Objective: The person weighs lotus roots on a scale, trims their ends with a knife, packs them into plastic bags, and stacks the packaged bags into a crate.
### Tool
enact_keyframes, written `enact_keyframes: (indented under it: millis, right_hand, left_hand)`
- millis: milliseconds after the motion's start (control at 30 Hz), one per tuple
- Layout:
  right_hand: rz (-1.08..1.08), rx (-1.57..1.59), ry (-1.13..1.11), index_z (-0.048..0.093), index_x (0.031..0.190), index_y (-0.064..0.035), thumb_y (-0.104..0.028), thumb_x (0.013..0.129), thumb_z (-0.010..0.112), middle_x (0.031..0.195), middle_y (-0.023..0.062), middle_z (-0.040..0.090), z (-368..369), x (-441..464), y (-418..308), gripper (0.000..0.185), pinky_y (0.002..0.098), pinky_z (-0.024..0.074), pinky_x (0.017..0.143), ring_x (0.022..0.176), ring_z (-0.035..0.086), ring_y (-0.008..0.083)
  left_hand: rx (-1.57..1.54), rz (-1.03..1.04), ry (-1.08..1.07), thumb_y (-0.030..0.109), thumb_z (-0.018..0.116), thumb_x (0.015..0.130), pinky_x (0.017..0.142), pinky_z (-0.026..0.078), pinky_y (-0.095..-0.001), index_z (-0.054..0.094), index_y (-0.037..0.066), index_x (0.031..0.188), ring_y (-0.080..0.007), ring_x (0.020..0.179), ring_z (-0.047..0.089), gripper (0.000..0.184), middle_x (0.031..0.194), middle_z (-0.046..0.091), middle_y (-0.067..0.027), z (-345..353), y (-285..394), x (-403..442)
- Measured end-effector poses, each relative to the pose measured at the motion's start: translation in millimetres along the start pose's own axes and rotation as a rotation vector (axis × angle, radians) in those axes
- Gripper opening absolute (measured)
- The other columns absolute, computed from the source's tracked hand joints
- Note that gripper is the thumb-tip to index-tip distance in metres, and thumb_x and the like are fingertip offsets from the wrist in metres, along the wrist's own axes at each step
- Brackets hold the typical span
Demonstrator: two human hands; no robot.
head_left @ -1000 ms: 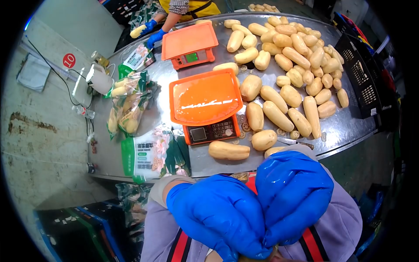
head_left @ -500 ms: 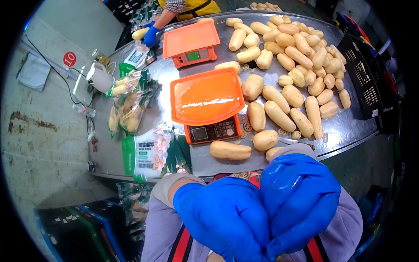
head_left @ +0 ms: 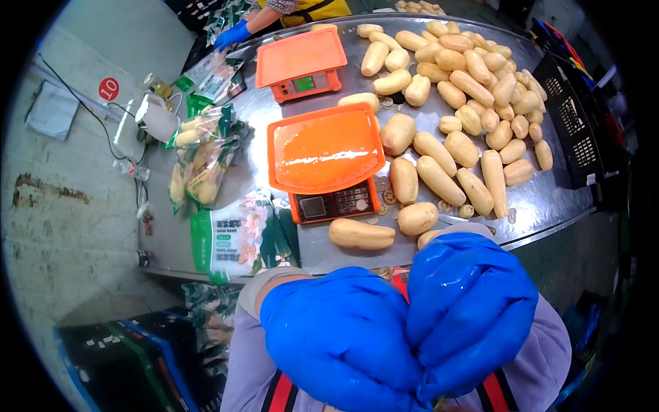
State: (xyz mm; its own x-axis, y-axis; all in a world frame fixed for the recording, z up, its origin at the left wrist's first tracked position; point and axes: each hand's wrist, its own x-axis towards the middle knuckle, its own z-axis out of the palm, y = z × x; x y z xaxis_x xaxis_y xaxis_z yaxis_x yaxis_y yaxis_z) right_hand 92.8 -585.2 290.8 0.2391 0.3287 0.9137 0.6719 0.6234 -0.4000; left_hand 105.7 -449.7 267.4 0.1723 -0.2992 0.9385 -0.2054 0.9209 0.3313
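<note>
My left hand (head_left: 343,336), in a blue glove, is closed at the bottom of the view, close to my chest. Against it presses my right hand (head_left: 472,309), also gloved in blue, with its fingers curled in. The fingertips meet low in the view, where a small yellowish bit shows between them; what they hold is mostly hidden. Just beyond my hands, a peeled lotus root (head_left: 361,234) lies on the metal table (head_left: 322,257). Behind it stands an orange scale (head_left: 326,147) with a wet, bare pan. A flat printed bag (head_left: 233,237) lies left of the scale.
A heap of peeled lotus roots (head_left: 473,82) covers the table's right side, beside a black crate (head_left: 573,130). Filled bags (head_left: 202,161) lie at left. Across the table, a co-worker's gloved hand (head_left: 233,34) is near a second orange scale (head_left: 302,58).
My hands stay together; the left has shifted slightly left and up. The co-worker's hand has moved left, and the lotus root beside it is out of sight.
</note>
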Motion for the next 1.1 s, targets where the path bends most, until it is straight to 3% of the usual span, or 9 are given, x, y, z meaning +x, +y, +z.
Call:
enact_keyframes:
  millis: [267,367,467,567,600,667,767,867,1100]
  right_hand:
    - [-0.002,-0.001,-0.038,0.066,0.085,0.0006,-0.006,0.083,0.055,0.079,0.0137,0.062,-1,1,1,0.012,0.0246,0.0448,0.055,0.067,0.059,0.0205]
    - [-0.421,-0.163,0.315,0.06,0.066,0.0031,-0.01,0.071,0.065,0.056,0.0109,0.055,24,11,24,0.015,0.0272,0.037,0.04,0.048,0.05,0.0192]
    - [-0.419,-0.17,0.547,0.059,0.063,0.0024,-0.012,0.074,0.066,0.057,0.0109,0.053,49,7,28,0.019,0.0278,0.0346,0.041,0.048,0.048,0.0192]
    - [-0.345,-0.076,0.963,0.047,0.057,0.0026,0.001,0.071,0.062,0.052,0.0099,0.044,53,14,14,0.02,0.0208,0.0301,0.037,0.047,0.039,0.0147]
    - [-0.069,-0.058,0.49,0.057,0.071,0.0009,-0.003,0.077,0.059,0.066,0.0113,0.053,15,11,-3,0.007,0.0232,0.0373,0.046,0.057,0.049,0.0178]
    - [0.197,-0.037,0.011,0.066,0.085,-0.0009,-0.006,0.083,0.055,0.08,0.0127,0.062,-5,8,-13,0.012,0.0256,0.0446,0.054,0.067,0.059,0.0209]
    - [0.212,-0.035,0.034,0.066,0.084,-0.0021,-0.007,0.083,0.056,0.08,0.0116,0.063,-3,3,-10,0.011,0.0269,0.044,0.053,0.066,0.059,0.0211]
    - [0.04,0.028,-0.011,0.066,0.085,-0.0028,-0.008,0.083,0.056,0.079,0.0108,0.063,-6,-7,-3,0.011,0.0267,0.0433,0.052,0.065,0.059,0.0205]
    - [0.045,-0.043,0.008,0.066,0.083,-0.0028,-0.006,0.078,0.063,0.077,0.0102,0.062,-3,-1,0,0.007,0.0244,0.0434,0.052,0.064,0.058,0.0193]
  left_hand:
    - [-0.006,0.013,0.016,0.013,0.065,0.08,0.057,0.049,-0.029,0.064,-0.003,0.09,-0.0228,0.061,0.06,0.02,0.08,0.063,-0.0152,3,-2,2]
    - [-0.027,0.011,0.022,0.014,0.066,0.08,0.057,0.049,-0.0288,0.065,-0.003,0.09,-0.0224,0.062,0.06,0.019,0.081,0.063,-0.0146,5,-3,1]
    - [-0.062,0.02,0.031,0.014,0.066,0.079,0.058,0.049,-0.0286,0.065,-0.002,0.089,-0.0221,0.063,0.059,0.018,0.081,0.063,-0.0139,4,-5,0]
    - [-0.097,0.026,0.037,0.014,0.066,0.079,0.059,0.048,-0.0284,0.065,-0.001,0.089,-0.0217,0.063,0.059,0.018,0.081,0.063,-0.0133,6,-6,0]
    - [-0.126,0.032,0.043,0.014,0.066,0.079,0.059,0.048,-0.0284,0.065,-0.001,0.088,-0.0216,0.064,0.059,0.017,0.081,0.063,-0.013,6,-7,-1]
    - [-0.267,0.068,0.075,0.014,0.066,0.079,0.059,0.048,-0.0283,0.065,0.0,0.088,-0.0214,0.064,0.059,0.017,0.081,0.063,-0.0126,7,-11,-4]
    - [-0.399,0.109,0.088,0.015,0.066,0.079,0.06,0.048,-0.0281,0.066,0.001,0.087,-0.021,0.065,0.059,0.016,0.081,0.063,-0.0119,4,-10,-11]
    - [0.471,-0.112,-0.149,0.015,0.064,0.08,0.06,0.047,-0.0305,0.065,-0.001,0.094,-0.0249,0.072,0.061,0.022,0.084,0.062,-0.0152,-9,15,-16]
    - [0.343,-0.006,0.01,0.014,0.062,0.08,0.057,0.046,-0.0297,0.065,-0.002,0.091,-0.0239,0.069,0.06,0.019,0.081,0.062,-0.014,1,10,-1]
